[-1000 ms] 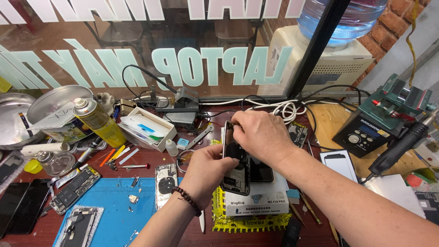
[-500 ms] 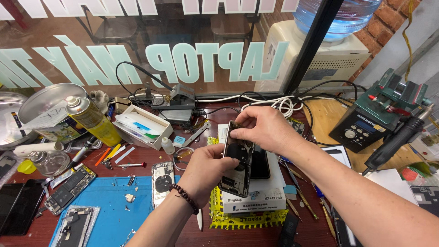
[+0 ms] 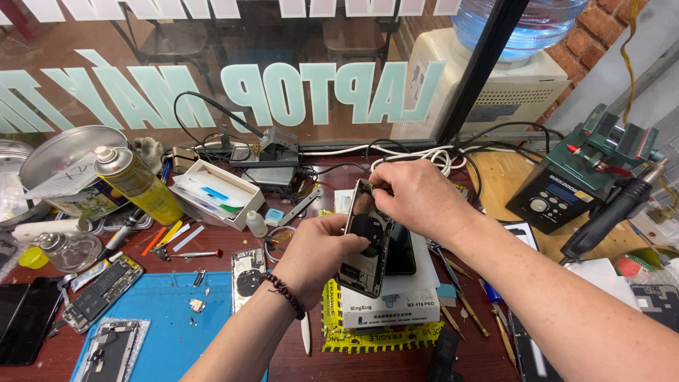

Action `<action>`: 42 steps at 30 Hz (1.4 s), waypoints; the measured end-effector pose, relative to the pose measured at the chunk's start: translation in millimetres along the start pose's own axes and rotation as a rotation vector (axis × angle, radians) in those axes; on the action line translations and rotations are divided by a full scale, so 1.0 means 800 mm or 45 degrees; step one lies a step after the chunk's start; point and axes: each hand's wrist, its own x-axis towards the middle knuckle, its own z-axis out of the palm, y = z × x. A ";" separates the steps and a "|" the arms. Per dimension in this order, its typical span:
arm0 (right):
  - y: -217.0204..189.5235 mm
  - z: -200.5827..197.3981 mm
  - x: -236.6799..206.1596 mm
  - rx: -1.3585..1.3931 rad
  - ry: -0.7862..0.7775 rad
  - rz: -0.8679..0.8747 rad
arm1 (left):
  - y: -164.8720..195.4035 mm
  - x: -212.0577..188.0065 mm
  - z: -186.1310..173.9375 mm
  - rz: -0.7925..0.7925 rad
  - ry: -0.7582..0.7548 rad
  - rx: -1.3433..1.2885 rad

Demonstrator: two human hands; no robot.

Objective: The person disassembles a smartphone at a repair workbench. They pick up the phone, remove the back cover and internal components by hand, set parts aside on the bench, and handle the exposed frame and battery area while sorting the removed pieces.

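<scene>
Opened phone (image 3: pixel 365 244) gripped in left hand (image 3: pixel 322 255), right hand (image 3: pixel 417 198) at its top

Left hand (image 3: pixel 322 251) and right hand (image 3: pixel 417 198) hold an opened phone (image 3: pixel 364 240) over the cluttered workbench (image 3: pixel 297 354).

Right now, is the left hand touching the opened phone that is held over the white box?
Touching. The head view shows the left hand with its fingers wrapped around the edge of the opened phone, no gap between them. The right hand pinches its top end.
</scene>
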 end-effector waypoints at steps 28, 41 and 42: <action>0.102 -0.110 -0.032 0.086 -0.269 0.489 | 0.062 0.029 0.006 0.242 -0.201 1.392; 0.258 -0.008 -0.348 0.268 -0.069 1.624 | 0.025 0.042 0.046 -0.211 -0.134 -0.171; 0.261 -0.011 -0.365 0.339 -0.042 1.679 | 0.024 0.042 0.045 -0.218 -0.127 -0.210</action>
